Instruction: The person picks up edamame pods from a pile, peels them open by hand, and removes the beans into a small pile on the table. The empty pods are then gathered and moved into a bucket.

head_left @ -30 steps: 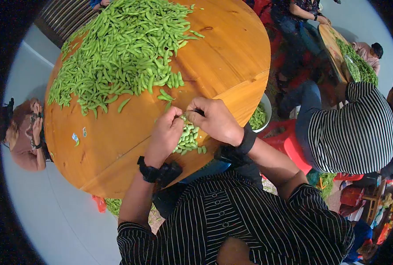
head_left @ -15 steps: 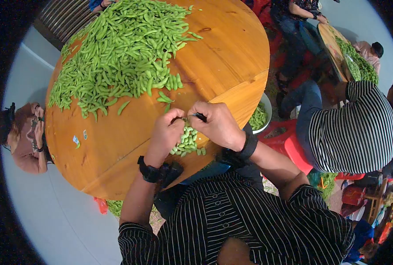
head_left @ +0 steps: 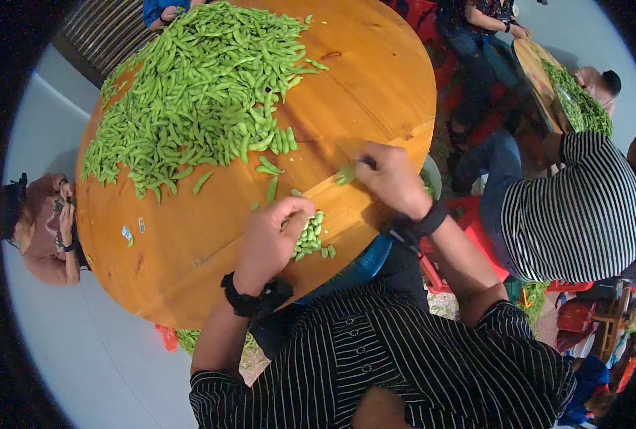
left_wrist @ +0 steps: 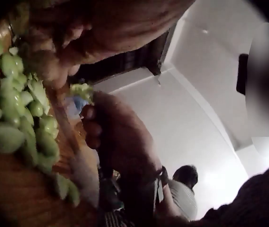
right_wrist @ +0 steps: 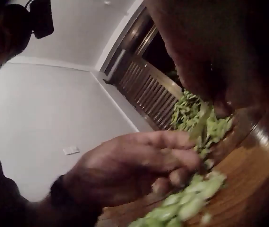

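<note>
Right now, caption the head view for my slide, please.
Right fingers hold a blurred green pod; pale green shelled beans lie by the left fingers on a round brown wooden table.

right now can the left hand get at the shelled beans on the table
Very likely yes: the left hand is right by the shelled beans, with nothing visible in between, and the right hand, holding what looks like a pod, is away from them.

Blurred green pod (head_left: 344,175), wooden tabletop (head_left: 375,79) cut off above
</note>
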Tool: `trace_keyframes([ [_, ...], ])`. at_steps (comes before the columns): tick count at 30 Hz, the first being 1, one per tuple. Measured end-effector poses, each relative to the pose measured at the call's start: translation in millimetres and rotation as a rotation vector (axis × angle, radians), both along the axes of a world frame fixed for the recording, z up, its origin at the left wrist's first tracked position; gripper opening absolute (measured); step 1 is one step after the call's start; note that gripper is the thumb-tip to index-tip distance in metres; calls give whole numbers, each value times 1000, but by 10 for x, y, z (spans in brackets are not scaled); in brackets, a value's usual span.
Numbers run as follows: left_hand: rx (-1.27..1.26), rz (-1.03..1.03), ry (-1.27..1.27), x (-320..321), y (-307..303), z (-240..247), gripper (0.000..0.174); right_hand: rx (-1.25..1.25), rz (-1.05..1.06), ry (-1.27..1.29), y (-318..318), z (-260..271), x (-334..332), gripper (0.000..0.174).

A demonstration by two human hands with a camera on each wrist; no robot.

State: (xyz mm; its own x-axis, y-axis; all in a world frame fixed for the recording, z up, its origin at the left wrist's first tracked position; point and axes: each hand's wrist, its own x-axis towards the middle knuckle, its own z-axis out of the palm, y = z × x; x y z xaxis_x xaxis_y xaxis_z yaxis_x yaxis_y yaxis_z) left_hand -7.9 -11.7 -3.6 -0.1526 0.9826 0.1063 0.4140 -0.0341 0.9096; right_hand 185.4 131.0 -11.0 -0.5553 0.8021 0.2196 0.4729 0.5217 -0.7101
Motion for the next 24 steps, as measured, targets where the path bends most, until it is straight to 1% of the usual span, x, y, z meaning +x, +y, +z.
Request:
trace_keyframes([
  [2, -112, -75, 17, -10, -21, 92, 12, 161, -40, -141, 146, -51, 210, 18],
  [3, -109, -72, 18, -64, 23, 15, 12, 170, -75, -177, 207, -40, 294, 18],
  [4, -45, 20, 25, -157, 102, -112, 12, 177, -108, -214, 224, 8, 325, 19],
  [5, 17, 111, 33, -255, 159, -203, 14, 130, -194, -276, 204, 88, 357, 18],
  [6, 17, 113, 33, -329, 201, -157, 14, 129, -191, -276, 198, 74, 348, 18],
  [8, 57, 135, 465, -467, 300, -23, 20, 242, -331, -275, 210, 49, 292, 17],
  [9, 60, 137, 467, -518, 333, -47, 20, 203, -284, -232, 181, 52, 249, 16],
  [10, 93, 156, 589, -563, 365, -101, 19, 205, -283, -228, 125, 54, 191, 16],
  [11, 125, 175, 712, -593, 385, -135, 18, 219, -194, -176, 52, 60, 122, 15],
  [12, 124, 176, 715, -604, 395, -127, 18, 231, -106, -124, -20, 66, 51, 14],
  [13, 74, 156, 718, -613, 404, -119, 17, 230, -105, -121, -81, 81, -22, 14],
  [15, 24, 134, 719, -624, 414, -141, 16, 32, 141, 25, -191, 103, -156, 14],
  [16, 41, 142, 716, -637, 420, -182, 13, 32, 140, 26, -234, 86, -214, 14],
  [18, 60, 151, 715, -644, 419, -187, 11, -35, 205, 41, -292, 50, -328, 15],
  [19, 32, 163, 566, -635, 405, -165, 10, -33, 203, 43, -304, 50, -377, 15],
  [20, 3, 174, 415, -617, 387, -140, 10, -49, 216, 99, -316, 47, -417, 16],
  [21, 4, 171, 415, -591, 373, -108, 10, -64, 228, 154, -328, 44, -451, 17],
  [22, -120, 180, 76, -556, 358, -66, 12, -63, 226, 153, -337, 40, -480, 17],
  [23, -241, 184, -264, -520, 346, -33, 14, -114, 221, 174, -340, 39, -508, 18],
  [24, -240, 181, -266, -478, 322, -21, 14, -166, 216, 194, -340, 37, -531, 18],
])
